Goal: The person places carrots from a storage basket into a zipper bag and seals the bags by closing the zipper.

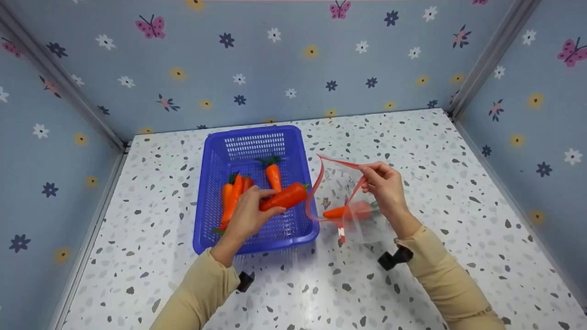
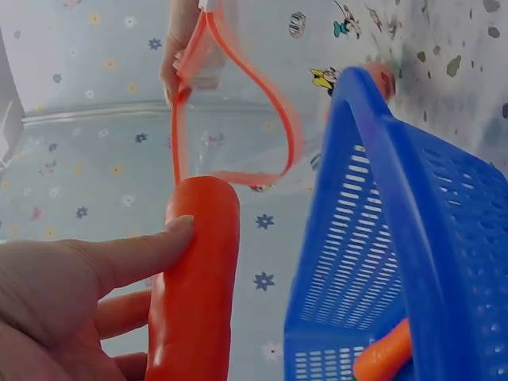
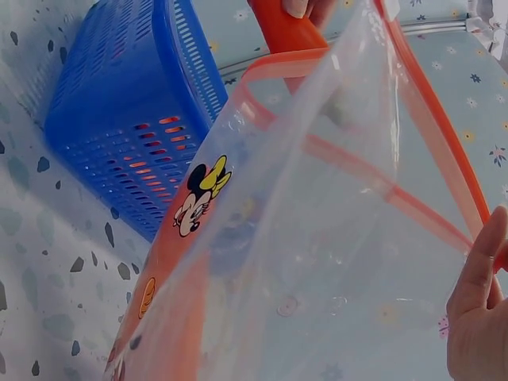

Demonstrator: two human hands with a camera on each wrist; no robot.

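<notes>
My left hand (image 1: 250,211) grips a red pepper (image 1: 289,196), thumb on one side and fingers on the other, above the right half of a blue basket (image 1: 310,169). Its green stem end points at the mouth of a clear zip bag (image 1: 360,231) with a red edge. On the right, my right hand (image 1: 387,188) pinches that edge and the mouth gapes toward the pepper. Inside the bag lies an orange-red carrot (image 1: 337,212), partly blurred by the plastic. Cartoon prints (image 3: 198,198) show on the bag in the right wrist view.
In the basket lie a carrot (image 1: 273,176) with green leaves and several orange and red vegetables (image 1: 235,195), partly behind my left hand. The speckled table (image 1: 151,192) meets flower-patterned panels (image 1: 293,59) at the back and sides.
</notes>
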